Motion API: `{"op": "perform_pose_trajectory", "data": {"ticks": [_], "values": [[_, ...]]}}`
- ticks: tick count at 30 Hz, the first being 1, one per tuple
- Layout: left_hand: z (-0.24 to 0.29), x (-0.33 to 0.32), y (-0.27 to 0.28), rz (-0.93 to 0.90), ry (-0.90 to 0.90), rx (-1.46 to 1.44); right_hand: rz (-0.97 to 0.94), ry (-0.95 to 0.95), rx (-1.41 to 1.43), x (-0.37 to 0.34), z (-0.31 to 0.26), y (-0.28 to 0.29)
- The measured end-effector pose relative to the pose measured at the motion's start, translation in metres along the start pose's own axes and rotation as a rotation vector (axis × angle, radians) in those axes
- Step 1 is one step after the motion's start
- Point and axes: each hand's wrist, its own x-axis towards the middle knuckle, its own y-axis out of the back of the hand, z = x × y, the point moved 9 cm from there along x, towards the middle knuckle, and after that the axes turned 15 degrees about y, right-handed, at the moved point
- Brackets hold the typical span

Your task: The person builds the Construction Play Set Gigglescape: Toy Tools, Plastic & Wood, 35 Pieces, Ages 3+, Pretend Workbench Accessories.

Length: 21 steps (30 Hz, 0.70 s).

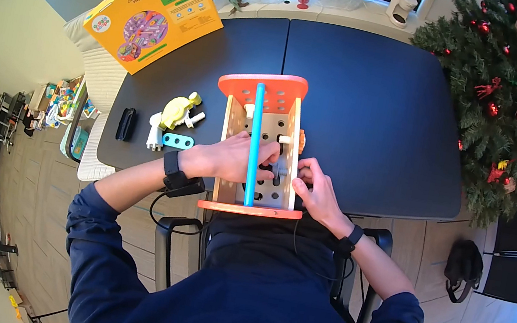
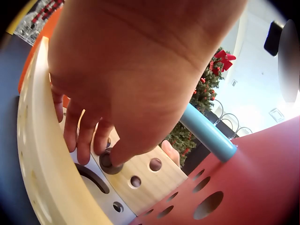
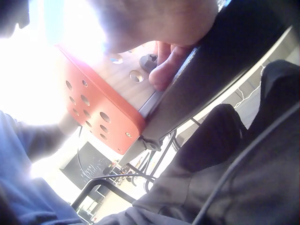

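Observation:
A toy toolbox with orange ends, pale wooden sides and a blue handle bar stands at the table's near edge. My left hand reaches under the bar into it. There, thumb and forefinger pinch a round grey nut against the inside of a holed wooden panel. Outside the right panel, my right hand has its thumb and fingers loosely bent. Its fingertips lie right beside a grey bolt head on that panel.
Left of the toolbox lie a yellow-green toy piece, a white piece, a turquoise holed strip and a black case. A yellow box stands at the back left. A decorated tree rises beyond the right edge.

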Motion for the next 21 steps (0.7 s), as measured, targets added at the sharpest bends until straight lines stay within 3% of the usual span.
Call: {"op": "perform_pose_trajectory", "data": {"ticks": [5,8,11,14,17,20,21], "values": [[-0.007,0.008,-0.007,0.107,-0.048,-0.01,-0.003,-0.007,-0.006,0.0,0.002,0.0],[-0.003,0.01,-0.013,0.036,-0.084,0.08,-0.005,-0.025,-0.007,0.0,0.0,0.001],[0.006,0.0,-0.001,-0.02,-0.01,-0.063,0.001,-0.029,0.006,0.0,-0.002,0.0],[0.007,-0.002,0.004,0.031,0.029,-0.059,0.004,-0.013,0.005,0.0,0.0,0.0],[-0.007,0.011,-0.014,0.117,-0.134,0.016,-0.001,-0.009,0.001,0.0,0.001,0.0],[-0.006,0.015,-0.021,0.087,-0.169,0.129,-0.001,-0.018,0.0,0.0,0.001,0.0],[-0.01,0.016,-0.021,0.033,-0.097,0.08,-0.001,-0.017,0.002,0.0,0.001,0.0]]}}
